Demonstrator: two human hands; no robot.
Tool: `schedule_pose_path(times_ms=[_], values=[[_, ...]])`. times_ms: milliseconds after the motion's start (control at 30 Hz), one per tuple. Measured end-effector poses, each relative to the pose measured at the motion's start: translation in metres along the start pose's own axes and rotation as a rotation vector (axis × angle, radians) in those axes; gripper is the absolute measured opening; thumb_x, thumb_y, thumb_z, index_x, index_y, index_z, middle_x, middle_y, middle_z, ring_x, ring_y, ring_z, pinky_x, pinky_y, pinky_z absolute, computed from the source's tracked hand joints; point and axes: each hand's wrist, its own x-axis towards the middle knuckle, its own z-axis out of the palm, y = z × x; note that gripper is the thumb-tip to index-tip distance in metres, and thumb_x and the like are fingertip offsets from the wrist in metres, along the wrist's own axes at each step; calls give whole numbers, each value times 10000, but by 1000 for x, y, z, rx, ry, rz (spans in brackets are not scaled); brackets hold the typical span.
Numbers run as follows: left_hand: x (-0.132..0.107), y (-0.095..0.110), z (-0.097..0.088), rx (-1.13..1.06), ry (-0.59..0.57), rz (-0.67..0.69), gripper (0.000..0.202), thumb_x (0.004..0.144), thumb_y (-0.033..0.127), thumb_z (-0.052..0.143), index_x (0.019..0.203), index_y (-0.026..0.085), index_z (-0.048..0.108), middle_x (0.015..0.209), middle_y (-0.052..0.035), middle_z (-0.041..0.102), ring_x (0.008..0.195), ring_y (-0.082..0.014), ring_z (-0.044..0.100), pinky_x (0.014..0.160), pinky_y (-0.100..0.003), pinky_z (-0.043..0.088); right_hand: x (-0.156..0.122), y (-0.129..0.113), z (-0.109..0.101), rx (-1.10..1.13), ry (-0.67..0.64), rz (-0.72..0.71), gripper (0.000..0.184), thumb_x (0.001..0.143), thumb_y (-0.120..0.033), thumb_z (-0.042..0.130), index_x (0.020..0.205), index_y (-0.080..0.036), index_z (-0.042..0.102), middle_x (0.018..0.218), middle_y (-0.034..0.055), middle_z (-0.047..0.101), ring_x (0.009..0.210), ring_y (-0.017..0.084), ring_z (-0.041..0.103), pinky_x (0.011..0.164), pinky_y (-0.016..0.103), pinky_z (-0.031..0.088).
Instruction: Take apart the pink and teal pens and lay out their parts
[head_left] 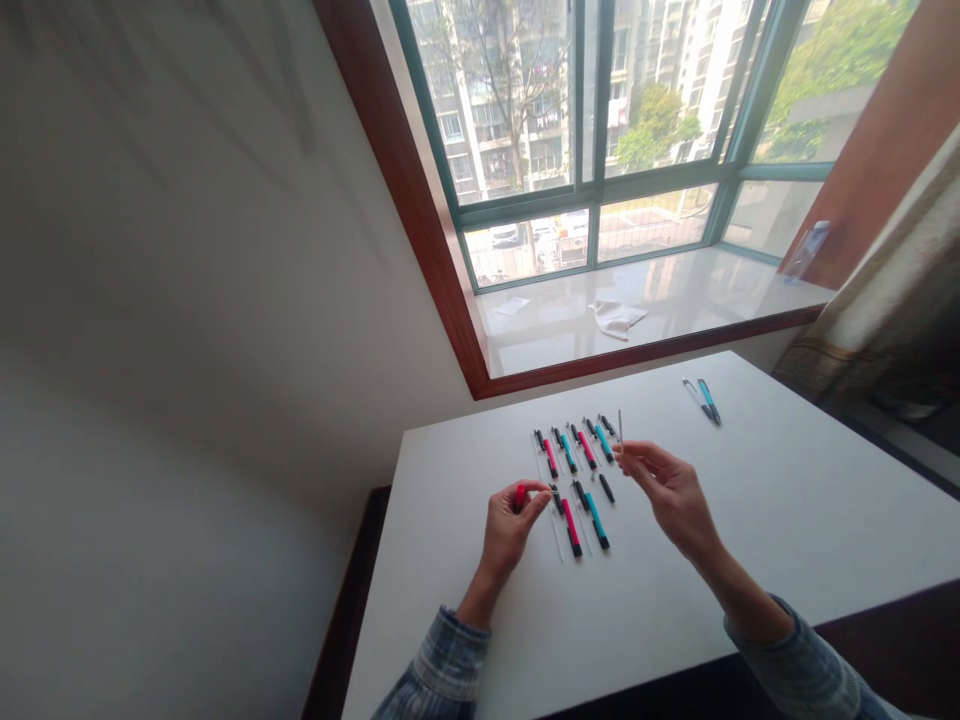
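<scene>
My left hand [508, 528] is closed around a red pen barrel [520, 494], most of it hidden by the fingers. Between the fingertips of my right hand [671, 492] a thin grey pen refill [620, 426] stands nearly upright. Below and between the hands lie a pink pen barrel [571, 527] and a blue pen barrel [598, 520], with black pen parts and thin refills beside them. Farther back is a row of pink and blue barrels, including a blue one [604, 443]. A loose black pen piece [607, 488] rests near my right hand.
Everything lies on a white table [645, 620]. Toward its far right are a blue pen [709, 401] and a slim clear-and-black one [698, 399]. Behind the table, a window sill holds a crumpled white cloth [616, 318] and a clear bottle [808, 252]. A wall stands on the left.
</scene>
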Motion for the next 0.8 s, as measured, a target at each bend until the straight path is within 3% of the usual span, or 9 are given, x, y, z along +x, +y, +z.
schedule_pose_path(times_ms=[100, 200, 300, 433, 600, 800], values=[[0, 0, -1, 1, 4, 1, 412, 793, 528, 803, 899, 130, 799, 566, 71, 312, 553, -87, 234, 519, -237, 187, -18, 14, -39, -273, -30, -75, 336, 930, -518, 662, 1033, -219, 775, 1105, 104, 736, 1024, 270, 693, 904, 383, 572], [0, -1, -1, -9, -9, -17, 416, 787, 536, 805, 889, 132, 798, 564, 67, 325, 556, -90, 235, 525, -242, 179, -46, 33, -73, -586, -108, -99, 306, 937, -508, 643, 1081, -275, 779, 1019, 79, 749, 902, 258, 712, 809, 361, 581], [0, -2, 0, -11, -19, -35, 410, 779, 533, 812, 884, 137, 796, 565, 68, 322, 557, -91, 230, 531, -243, 176, -70, 48, -94, -712, -185, -68, 292, 942, -511, 618, 1089, -307, 767, 923, 62, 748, 818, 253, 717, 746, 346, 586], [1, -2, 1, -5, -13, -42, 406, 763, 534, 823, 872, 145, 793, 561, 73, 316, 553, -91, 231, 531, -241, 177, -83, 56, -98, -734, -285, -17, 298, 978, -498, 546, 980, -292, 761, 960, 78, 756, 823, 258, 729, 741, 337, 587], [1, -3, 2, -1, -1, -32, 401, 768, 528, 822, 869, 141, 793, 561, 69, 334, 557, -90, 246, 530, -238, 188, -77, 53, -95, -736, -394, -6, 273, 990, -437, 551, 1092, -294, 760, 1013, 74, 760, 862, 251, 734, 787, 338, 585], [1, -4, 3, -19, 17, -34, 388, 760, 506, 836, 868, 135, 794, 574, 63, 350, 569, -91, 263, 537, -235, 210, -61, 38, -120, -630, -550, -40, 288, 996, -435, 563, 1059, -308, 813, 1060, 106, 762, 940, 275, 733, 835, 363, 585]])
